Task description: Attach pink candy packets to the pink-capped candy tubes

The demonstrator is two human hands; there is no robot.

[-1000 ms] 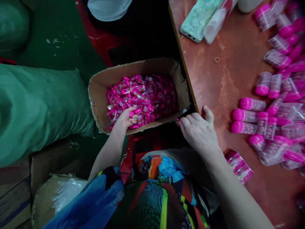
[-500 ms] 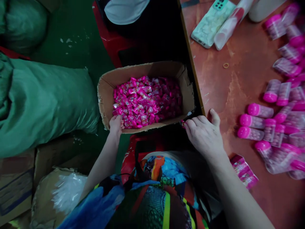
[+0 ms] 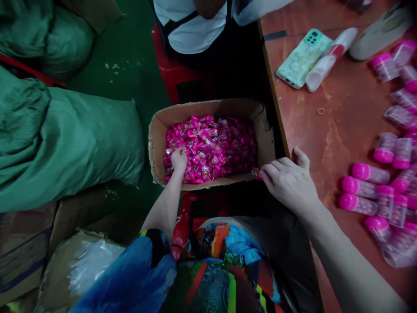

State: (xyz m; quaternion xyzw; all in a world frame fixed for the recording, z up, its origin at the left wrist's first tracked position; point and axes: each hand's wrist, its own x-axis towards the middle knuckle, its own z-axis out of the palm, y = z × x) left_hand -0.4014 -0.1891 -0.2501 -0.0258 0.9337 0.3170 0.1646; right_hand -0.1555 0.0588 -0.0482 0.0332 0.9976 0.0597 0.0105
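An open cardboard box holds a heap of small pink wrapped packets, with clear film and printed labels. My left hand is inside the box on the near left of the heap, its fingers curled in; whatever they hold is hidden. By the box's near right corner, my right hand pinches a small pink printed wrapper between thumb and fingers. Part of that piece is covered by the fingers. The right hand lies beside the table edge.
On the brown table lie pink-capped clear tubes, a phone, a clear roll and a rubber band. A stuffed green sack is at left. Another person sits on a red stool beyond the box.
My left hand has gone from the box's near left rim onto the packets inside. My right hand stays by the corner, and more of its pink wrapper shows. The view has shifted.
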